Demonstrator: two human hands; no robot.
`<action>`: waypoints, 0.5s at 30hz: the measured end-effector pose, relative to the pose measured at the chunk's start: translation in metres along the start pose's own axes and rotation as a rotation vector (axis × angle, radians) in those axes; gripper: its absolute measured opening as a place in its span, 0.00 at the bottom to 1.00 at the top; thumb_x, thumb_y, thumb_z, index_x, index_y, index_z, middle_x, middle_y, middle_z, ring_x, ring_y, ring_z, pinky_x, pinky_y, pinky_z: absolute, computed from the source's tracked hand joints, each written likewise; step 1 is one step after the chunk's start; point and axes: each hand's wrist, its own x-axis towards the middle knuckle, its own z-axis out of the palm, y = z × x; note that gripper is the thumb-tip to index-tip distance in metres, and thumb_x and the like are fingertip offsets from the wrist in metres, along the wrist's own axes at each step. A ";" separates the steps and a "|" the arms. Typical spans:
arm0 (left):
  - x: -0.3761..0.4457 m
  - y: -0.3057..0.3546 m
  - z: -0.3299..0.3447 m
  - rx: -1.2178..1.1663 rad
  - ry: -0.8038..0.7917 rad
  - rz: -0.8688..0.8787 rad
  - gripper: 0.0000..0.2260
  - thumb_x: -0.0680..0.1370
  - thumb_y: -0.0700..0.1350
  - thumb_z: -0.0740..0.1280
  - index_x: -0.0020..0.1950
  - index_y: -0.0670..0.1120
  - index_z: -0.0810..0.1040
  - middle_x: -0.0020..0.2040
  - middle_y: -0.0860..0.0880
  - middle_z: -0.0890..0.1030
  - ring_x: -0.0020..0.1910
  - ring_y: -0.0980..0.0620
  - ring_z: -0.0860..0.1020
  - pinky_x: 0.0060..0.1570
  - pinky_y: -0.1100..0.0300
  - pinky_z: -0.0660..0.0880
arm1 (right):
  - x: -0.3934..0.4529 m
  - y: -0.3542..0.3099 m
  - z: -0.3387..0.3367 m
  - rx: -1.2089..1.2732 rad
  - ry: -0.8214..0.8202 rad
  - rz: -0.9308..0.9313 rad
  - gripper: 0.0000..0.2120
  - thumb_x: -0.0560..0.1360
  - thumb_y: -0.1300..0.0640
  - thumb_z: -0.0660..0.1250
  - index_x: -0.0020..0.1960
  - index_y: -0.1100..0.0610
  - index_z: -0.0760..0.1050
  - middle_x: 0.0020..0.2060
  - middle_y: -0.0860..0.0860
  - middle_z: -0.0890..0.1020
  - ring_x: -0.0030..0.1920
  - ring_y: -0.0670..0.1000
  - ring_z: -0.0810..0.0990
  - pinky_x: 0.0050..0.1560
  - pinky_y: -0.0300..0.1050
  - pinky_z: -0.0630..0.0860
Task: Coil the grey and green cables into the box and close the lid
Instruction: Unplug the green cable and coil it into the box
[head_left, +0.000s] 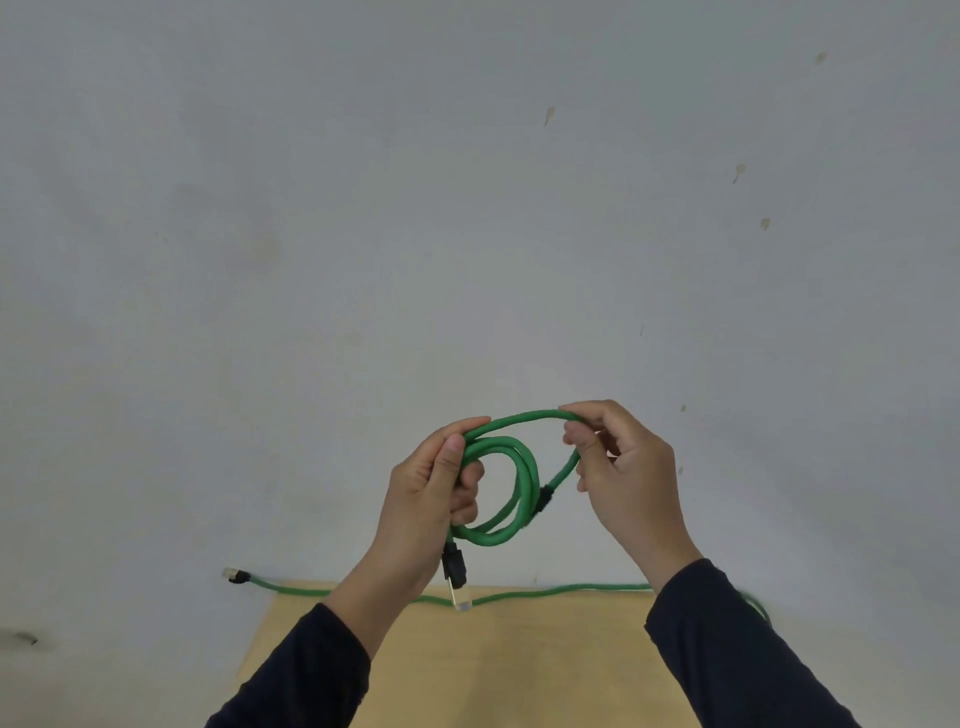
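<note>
A green cable (524, 470) is partly wound into a small coil held up in front of a grey wall. My left hand (431, 499) grips the left side of the coil, and a black plug with a clear tip (456, 574) hangs below it. My right hand (618, 462) pinches the top of a larger loop to the right. The rest of the green cable (545, 591) trails along the far edge of the tan surface to a second plug (236, 575) at the left. Neither the grey cable nor the box is in view.
A tan surface (509, 670) lies below my forearms, meeting the grey wall (467, 208) behind it. Dark sleeves cover both of my arms. A dark mark (26, 638) sits at the lower left.
</note>
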 end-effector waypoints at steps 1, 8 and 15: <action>-0.001 -0.001 0.002 -0.003 -0.006 -0.004 0.12 0.80 0.45 0.56 0.53 0.49 0.79 0.27 0.53 0.70 0.24 0.56 0.60 0.24 0.66 0.61 | -0.001 0.000 0.002 0.032 0.036 0.018 0.08 0.76 0.62 0.63 0.47 0.52 0.79 0.35 0.44 0.80 0.28 0.43 0.74 0.31 0.36 0.74; -0.003 -0.006 0.009 0.024 -0.018 -0.024 0.12 0.81 0.44 0.56 0.54 0.50 0.80 0.28 0.53 0.71 0.24 0.56 0.61 0.25 0.66 0.60 | -0.007 -0.001 0.015 0.241 0.094 0.222 0.08 0.77 0.64 0.60 0.45 0.55 0.76 0.33 0.50 0.77 0.25 0.45 0.72 0.26 0.35 0.72; 0.000 -0.004 -0.001 0.022 -0.081 -0.091 0.12 0.81 0.44 0.57 0.54 0.52 0.80 0.28 0.52 0.70 0.25 0.56 0.60 0.25 0.67 0.62 | 0.003 0.000 0.007 0.362 -0.058 0.449 0.09 0.78 0.66 0.58 0.45 0.59 0.77 0.30 0.51 0.74 0.22 0.45 0.65 0.21 0.35 0.64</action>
